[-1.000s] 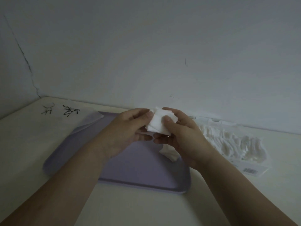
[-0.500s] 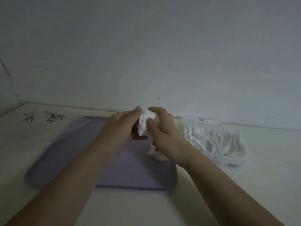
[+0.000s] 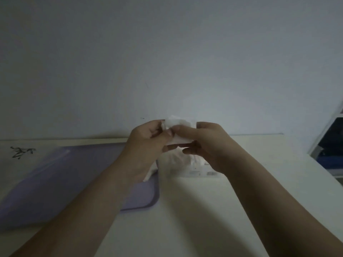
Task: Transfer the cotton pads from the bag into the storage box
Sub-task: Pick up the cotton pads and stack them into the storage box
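Wall (image 3: 167, 52): plain grey-white, filling the upper frame; a small dark speck (image 3: 142, 118) sits just above the table's far edge.
Table (image 3: 185, 219): cream top, set against the wall.
Table's left edge: black ink scribbles (image 3: 21, 152).
Beyond the table's right edge: white-framed shelving (image 3: 330, 145), dark blue inside.
Light: dim and cool.
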